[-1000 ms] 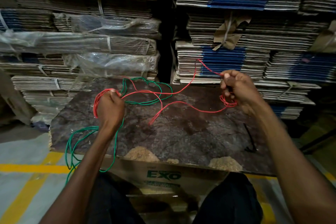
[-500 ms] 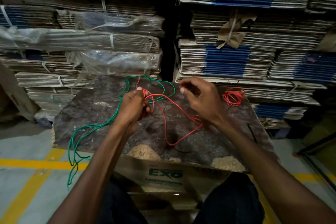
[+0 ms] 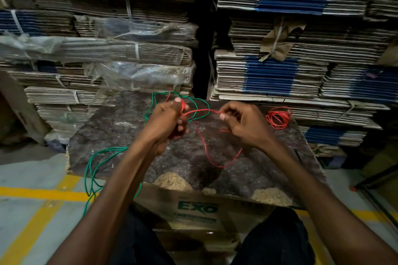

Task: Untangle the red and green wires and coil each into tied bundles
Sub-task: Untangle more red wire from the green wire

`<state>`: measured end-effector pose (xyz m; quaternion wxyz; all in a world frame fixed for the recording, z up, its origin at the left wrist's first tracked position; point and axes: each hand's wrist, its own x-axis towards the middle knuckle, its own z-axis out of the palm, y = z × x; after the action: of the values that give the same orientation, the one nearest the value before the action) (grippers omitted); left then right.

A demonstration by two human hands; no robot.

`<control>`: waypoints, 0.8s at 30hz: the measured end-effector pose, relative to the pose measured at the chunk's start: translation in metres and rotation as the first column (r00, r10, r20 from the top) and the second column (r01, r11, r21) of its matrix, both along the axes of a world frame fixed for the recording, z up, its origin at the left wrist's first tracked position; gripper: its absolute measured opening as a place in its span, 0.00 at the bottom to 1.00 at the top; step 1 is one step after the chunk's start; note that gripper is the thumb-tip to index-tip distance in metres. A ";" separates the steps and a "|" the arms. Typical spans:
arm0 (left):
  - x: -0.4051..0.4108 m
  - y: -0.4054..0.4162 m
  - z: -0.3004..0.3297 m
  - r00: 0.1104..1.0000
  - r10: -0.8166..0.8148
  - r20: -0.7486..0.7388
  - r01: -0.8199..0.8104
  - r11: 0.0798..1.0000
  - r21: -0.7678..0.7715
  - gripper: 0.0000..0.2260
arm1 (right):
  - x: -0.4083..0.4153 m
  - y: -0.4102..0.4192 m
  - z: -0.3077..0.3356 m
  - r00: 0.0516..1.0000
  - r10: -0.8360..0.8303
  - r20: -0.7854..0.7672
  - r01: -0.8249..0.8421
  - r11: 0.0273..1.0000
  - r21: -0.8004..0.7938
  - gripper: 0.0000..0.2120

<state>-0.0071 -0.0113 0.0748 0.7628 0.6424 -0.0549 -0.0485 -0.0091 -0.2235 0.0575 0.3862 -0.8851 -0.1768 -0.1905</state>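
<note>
We look down from a head camera at two bare forearms reaching over a dark, mottled, worn board (image 3: pixel 133 135) that rests on a brown cardboard box printed with green letters (image 3: pixel 197 208).

The left hand (image 3: pixel 167 123) is clenched around a bunch of thin red plastic-coated wire (image 3: pixel 207 150), its thumb pressed on top, and strands of thin green plastic-coated wire (image 3: pixel 92 170) also pass through or behind this fist; we cannot tell whether the fingers grip the green strands too. The right hand (image 3: pixel 243 125) pinches the red wire between thumb and fingertips just beside the left hand, with a short stretch of red running between the two hands.

From the hands the red wire hangs in a loose loop over the middle of the board. The green wire arcs over the far edge of the board behind the left hand, and more of it trails off the board's left edge toward the grey floor with yellow painted lines (image 3: pixel 36 196).

A small coiled bundle of red wire (image 3: pixel 277 117) lies on the board's far right corner, apart from the right hand.

Tall stacks of flattened cardboard sheets, some blue-edged, some wrapped in clear plastic (image 3: pixel 280 66), fill the background.
</note>
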 end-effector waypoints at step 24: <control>0.006 0.018 0.001 0.762 -0.600 0.244 0.508 0.321 -0.800 0.11 | 0.017 -0.019 -0.065 0.973 -0.125 -0.192 0.132 0.991 0.021 0.09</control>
<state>-0.0007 0.0065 0.0757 0.9084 0.1396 -0.2496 -0.3049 0.0084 -0.2429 -0.0075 0.4032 -0.9021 -0.0784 -0.1326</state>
